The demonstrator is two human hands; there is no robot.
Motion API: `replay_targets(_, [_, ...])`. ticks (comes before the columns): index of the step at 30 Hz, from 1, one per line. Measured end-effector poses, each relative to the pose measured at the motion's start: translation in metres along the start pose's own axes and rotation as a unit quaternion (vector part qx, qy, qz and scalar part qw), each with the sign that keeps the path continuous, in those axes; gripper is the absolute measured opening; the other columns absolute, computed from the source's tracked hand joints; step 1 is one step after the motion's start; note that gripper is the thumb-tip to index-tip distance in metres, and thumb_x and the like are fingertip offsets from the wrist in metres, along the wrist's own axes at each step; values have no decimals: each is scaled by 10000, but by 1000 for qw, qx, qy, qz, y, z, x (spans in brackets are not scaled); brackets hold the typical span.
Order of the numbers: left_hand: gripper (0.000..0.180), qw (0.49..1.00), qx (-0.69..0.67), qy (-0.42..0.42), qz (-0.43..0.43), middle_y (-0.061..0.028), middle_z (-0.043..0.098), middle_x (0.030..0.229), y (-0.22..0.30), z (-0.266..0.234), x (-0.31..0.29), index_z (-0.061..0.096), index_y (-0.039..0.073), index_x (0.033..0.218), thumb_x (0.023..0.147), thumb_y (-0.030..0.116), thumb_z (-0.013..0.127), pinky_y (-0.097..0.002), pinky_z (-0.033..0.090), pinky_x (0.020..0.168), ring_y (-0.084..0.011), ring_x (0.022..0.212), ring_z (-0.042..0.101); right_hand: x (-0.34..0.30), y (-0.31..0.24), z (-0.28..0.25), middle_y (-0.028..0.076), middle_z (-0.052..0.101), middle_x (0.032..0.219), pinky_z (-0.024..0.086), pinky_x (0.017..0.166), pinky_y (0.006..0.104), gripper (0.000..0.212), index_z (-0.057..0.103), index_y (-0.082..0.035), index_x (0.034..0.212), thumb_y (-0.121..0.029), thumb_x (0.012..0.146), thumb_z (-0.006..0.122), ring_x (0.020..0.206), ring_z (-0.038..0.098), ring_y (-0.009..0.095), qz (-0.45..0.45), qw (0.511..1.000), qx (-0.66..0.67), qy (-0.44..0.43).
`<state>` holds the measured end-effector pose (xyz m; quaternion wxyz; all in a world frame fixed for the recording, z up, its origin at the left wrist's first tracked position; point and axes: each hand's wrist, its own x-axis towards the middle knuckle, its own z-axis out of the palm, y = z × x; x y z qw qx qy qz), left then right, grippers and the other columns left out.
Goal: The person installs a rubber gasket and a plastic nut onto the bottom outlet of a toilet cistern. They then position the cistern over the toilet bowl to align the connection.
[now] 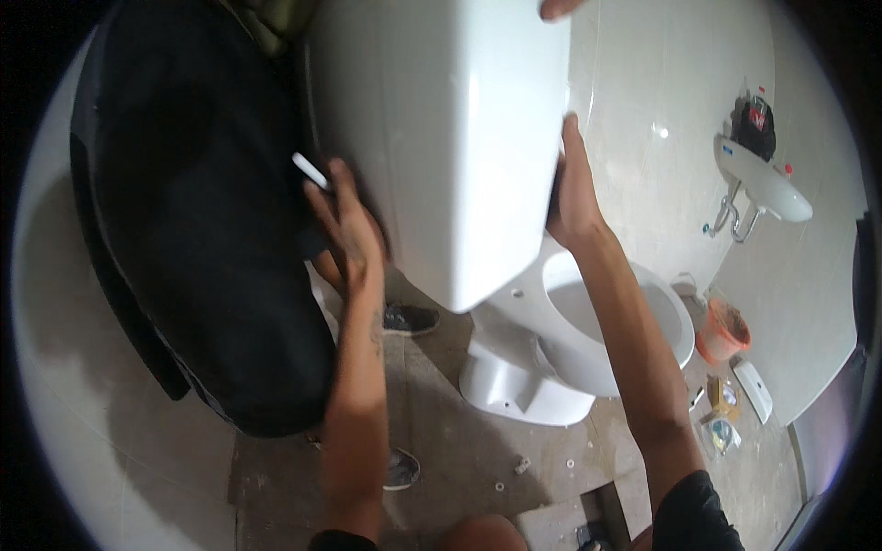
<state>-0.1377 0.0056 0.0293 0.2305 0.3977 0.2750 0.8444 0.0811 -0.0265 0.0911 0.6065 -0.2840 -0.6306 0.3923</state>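
Observation:
A white ceramic toilet tank (501, 156) hangs tilted in front of me, above the toilet bowl (611, 303). My right hand (575, 193) grips its right side, thumb pointing up along the edge and the other fingers hidden behind it. Against the tank's left side lies my left hand (354, 225), partly in shadow. A slim white stick (310, 172) shows at its fingertips; its kind is unclear. At the top edge, another person's fingertip (559, 8) touches the tank.
A person in black clothing (202, 202) stands close on the left, a dark shoe (411, 320) below. A washbasin (767, 179) is on the right wall. An orange bucket (724, 332), a white lid (753, 390) and small fittings (523, 465) are on the floor.

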Motion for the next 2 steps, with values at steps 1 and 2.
replay_targets(1, [898, 999, -30, -17, -7, -319, 329, 1489, -4, 3, 2, 228, -46, 1504, 962, 609, 519, -468, 271, 1150, -404, 1364, 382, 4, 6, -3, 395, 212, 1542, 283, 1160, 566, 1042, 176, 139, 1521, -735, 960, 255, 1478, 187, 479, -18, 1000, -13, 7])
replay_targets(2, [943, 999, -39, -21, -31, -321, 326, 1496, -5, 5, 7, 208, -43, 1518, 939, 616, 553, -476, 264, 1152, -409, 1367, 379, 8, 11, -6, 403, 203, 1539, 291, 1155, 571, 1042, 185, 138, 1520, -736, 958, 263, 1476, 188, 483, -36, 999, -27, 12])
